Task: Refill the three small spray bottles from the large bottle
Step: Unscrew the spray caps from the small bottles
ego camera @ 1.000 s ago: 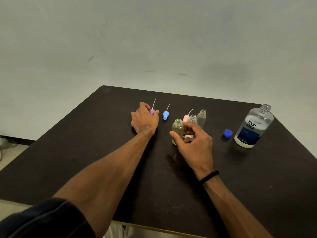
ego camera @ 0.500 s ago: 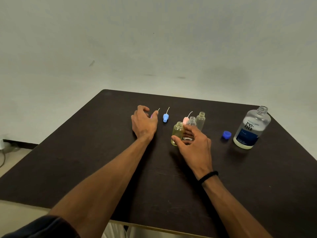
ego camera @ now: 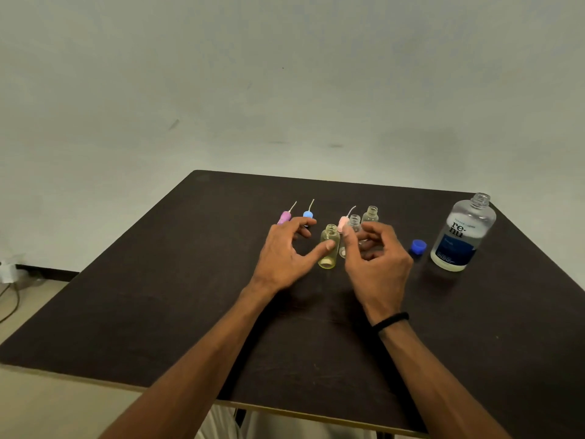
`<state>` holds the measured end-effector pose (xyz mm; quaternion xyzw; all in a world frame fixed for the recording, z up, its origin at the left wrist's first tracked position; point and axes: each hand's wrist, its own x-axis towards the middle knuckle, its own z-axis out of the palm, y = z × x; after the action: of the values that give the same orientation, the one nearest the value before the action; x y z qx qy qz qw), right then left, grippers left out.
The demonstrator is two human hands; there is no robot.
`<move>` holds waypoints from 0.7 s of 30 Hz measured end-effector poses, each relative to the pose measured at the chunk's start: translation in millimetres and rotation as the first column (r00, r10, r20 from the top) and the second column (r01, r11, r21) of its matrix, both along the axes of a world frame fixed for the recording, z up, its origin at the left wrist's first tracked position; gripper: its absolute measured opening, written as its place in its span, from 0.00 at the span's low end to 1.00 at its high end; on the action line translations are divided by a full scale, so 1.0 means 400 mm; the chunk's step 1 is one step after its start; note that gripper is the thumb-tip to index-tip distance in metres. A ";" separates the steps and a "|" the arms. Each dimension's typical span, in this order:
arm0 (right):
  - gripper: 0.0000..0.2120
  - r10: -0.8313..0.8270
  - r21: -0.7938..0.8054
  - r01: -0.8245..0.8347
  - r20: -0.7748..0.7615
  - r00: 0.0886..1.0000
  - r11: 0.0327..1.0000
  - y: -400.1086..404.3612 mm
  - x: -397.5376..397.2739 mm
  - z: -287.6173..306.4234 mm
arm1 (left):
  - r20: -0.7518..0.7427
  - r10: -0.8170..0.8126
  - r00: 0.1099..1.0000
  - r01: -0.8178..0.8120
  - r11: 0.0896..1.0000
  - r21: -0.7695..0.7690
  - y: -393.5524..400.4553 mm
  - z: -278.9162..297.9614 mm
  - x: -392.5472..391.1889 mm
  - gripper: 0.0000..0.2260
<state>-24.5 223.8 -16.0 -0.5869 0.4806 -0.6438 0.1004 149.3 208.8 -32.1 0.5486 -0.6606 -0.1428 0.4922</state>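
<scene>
— Where are the hands?
— Both sit loose, fingers spread, holding nothing: the left hand [ego camera: 280, 255] has its thumb against the yellowish spray bottle [ego camera: 329, 246]; the right hand [ego camera: 376, 259] is just right of it.
— The large bottle [ego camera: 462, 232]?
— Uncapped, upright on the worktop [ego camera: 158, 296], well right of that bottle, its blue cap [ego camera: 418, 246] between.

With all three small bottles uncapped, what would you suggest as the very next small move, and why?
Probably close the left hand around the yellowish small bottle to steady it. Its thumb already touches that bottle, all three spray heads lie on the table, and the large bottle stands open with its blue cap beside it.
</scene>
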 end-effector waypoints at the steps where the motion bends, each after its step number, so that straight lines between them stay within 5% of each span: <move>1: 0.14 -0.009 0.009 0.009 -0.006 1.000 1.000 -0.009 -0.007 -0.001 | 0.049 -0.016 0.999 0.015 0.999 0.037 -0.005 -0.004 0.000 0.28; 9: 0.38 0.175 0.278 -0.149 -0.071 0.982 0.949 -0.034 -0.027 -0.008 | 0.153 -0.146 0.977 0.125 0.982 0.140 -0.019 0.001 0.003 0.25; 21: 0.34 0.125 0.352 -0.112 -0.015 0.992 0.929 -0.055 -0.029 -0.016 | 0.042 -0.082 0.996 0.071 0.976 0.204 -0.039 0.010 0.008 0.21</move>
<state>-36.2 201.8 -22.4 -0.5993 0.5531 -0.5297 0.2331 152.4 193.1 -28.0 0.5734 -0.6755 -0.2141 0.4112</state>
